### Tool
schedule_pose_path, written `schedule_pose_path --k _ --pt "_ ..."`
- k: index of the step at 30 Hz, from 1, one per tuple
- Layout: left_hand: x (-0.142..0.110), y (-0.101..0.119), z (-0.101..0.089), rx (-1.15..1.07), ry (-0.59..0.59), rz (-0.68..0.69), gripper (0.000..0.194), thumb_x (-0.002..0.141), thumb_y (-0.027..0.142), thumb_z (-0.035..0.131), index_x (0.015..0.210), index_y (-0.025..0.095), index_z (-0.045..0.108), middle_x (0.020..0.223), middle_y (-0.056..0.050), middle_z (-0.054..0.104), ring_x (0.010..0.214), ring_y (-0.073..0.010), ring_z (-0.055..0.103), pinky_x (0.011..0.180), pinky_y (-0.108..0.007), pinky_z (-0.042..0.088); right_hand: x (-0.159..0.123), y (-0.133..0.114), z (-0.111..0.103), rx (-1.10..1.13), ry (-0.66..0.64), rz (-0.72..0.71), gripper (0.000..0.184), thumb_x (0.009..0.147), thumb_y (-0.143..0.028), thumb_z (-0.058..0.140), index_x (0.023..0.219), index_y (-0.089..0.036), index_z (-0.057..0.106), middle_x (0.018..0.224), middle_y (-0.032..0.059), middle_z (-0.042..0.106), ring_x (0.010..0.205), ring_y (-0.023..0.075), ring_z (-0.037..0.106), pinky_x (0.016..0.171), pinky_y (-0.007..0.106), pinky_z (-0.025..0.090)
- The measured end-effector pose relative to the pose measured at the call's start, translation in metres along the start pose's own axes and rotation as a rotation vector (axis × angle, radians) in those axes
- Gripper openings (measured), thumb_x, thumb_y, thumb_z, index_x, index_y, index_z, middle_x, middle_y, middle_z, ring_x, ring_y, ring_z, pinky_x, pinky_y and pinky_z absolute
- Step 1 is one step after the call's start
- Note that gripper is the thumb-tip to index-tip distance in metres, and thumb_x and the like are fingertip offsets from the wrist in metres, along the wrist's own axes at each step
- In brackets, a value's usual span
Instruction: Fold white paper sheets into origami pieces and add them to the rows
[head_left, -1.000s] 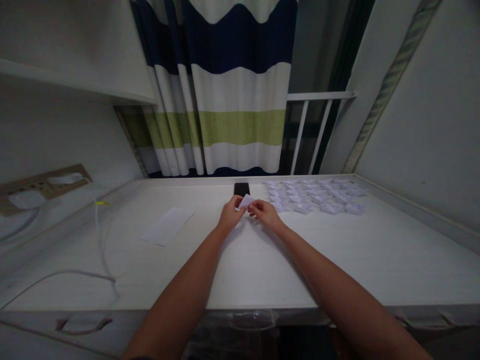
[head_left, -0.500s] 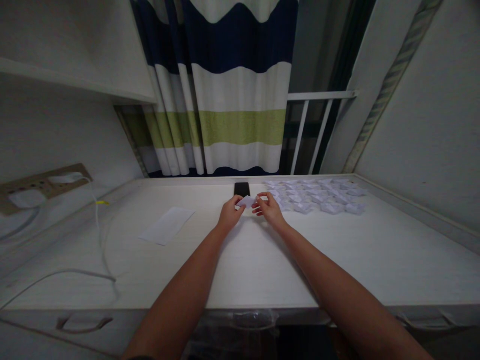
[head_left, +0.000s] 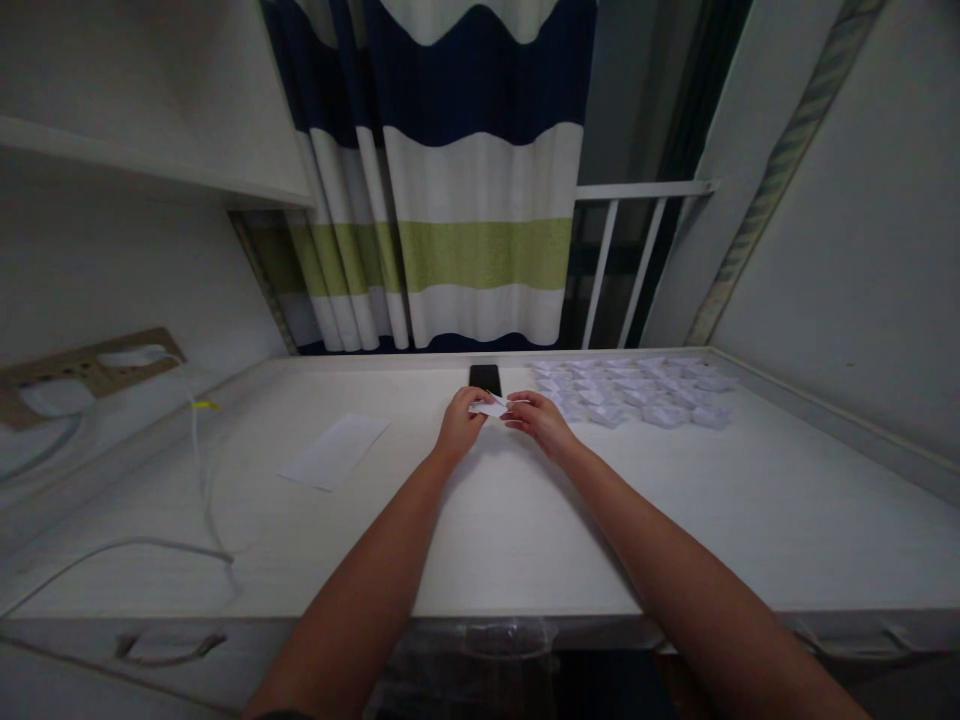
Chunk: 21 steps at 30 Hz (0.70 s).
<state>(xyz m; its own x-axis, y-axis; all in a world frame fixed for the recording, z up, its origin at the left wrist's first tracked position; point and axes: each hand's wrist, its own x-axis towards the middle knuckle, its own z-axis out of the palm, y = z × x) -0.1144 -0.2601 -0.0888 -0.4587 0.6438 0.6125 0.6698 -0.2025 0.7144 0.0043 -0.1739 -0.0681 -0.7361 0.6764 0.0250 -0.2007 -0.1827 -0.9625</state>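
A small folded piece of white paper (head_left: 492, 408) is held up between my two hands, over the white desk. My left hand (head_left: 459, 422) pinches its left side, thumb in front. At the paper's right edge, the fingers of my right hand (head_left: 537, 418) close on it. Just behind the hands lies a black phone (head_left: 485, 378), its near end partly covered by them. Rows of folded white paper pieces (head_left: 637, 392) are set out at the back right, near my right hand. To the left, flat white paper (head_left: 335, 452) lies on the desk.
A white cable (head_left: 196, 460) runs down from the power sockets (head_left: 90, 375) at the left wall and across the desk (head_left: 517, 540). A striped curtain (head_left: 480, 180) and a white railing (head_left: 645, 191) stand behind. A drawer handle (head_left: 170, 652) is below the front edge.
The folded paper has tilted flatter in my hands. My right fingers spread slightly off its edge half a second ago and now close on it again. My left hand keeps its grip.
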Motion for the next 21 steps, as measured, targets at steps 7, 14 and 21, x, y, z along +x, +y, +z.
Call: schedule_pose_path --k 7,14,21 --pt "0.002 -0.001 0.004 -0.291 -0.041 -0.196 0.027 0.063 0.007 0.042 0.082 0.016 0.059 0.097 -0.005 0.060 0.087 -0.0163 0.057 0.069 -0.028 0.050 0.003 0.004 -0.004 -0.046 -0.053 -0.061 0.016 0.060 -0.011 0.059 0.073 -0.018 0.054 0.062 -0.0031 0.058 0.059 0.0088 0.058 0.061 0.023 0.050" --pt "0.004 0.003 0.003 -0.415 -0.044 -0.369 0.017 0.065 0.017 0.047 0.077 0.014 0.059 0.076 -0.003 0.062 0.068 -0.0136 0.058 0.065 -0.028 0.049 0.008 0.011 -0.006 -0.239 -0.012 -0.149 0.016 0.057 -0.017 0.059 0.072 -0.018 0.053 0.065 -0.0043 0.053 0.057 0.0077 0.054 0.051 0.020 0.047" --pt "0.003 0.001 0.003 -0.290 -0.034 -0.323 0.017 0.062 0.028 0.061 0.072 0.015 0.055 0.073 -0.001 0.060 0.067 -0.0121 0.056 0.058 -0.022 0.045 0.015 0.023 -0.008 -0.460 -0.090 -0.313 0.027 0.056 -0.035 0.064 0.064 -0.018 0.045 0.056 -0.0057 0.049 0.049 0.0074 0.046 0.046 0.020 0.040"
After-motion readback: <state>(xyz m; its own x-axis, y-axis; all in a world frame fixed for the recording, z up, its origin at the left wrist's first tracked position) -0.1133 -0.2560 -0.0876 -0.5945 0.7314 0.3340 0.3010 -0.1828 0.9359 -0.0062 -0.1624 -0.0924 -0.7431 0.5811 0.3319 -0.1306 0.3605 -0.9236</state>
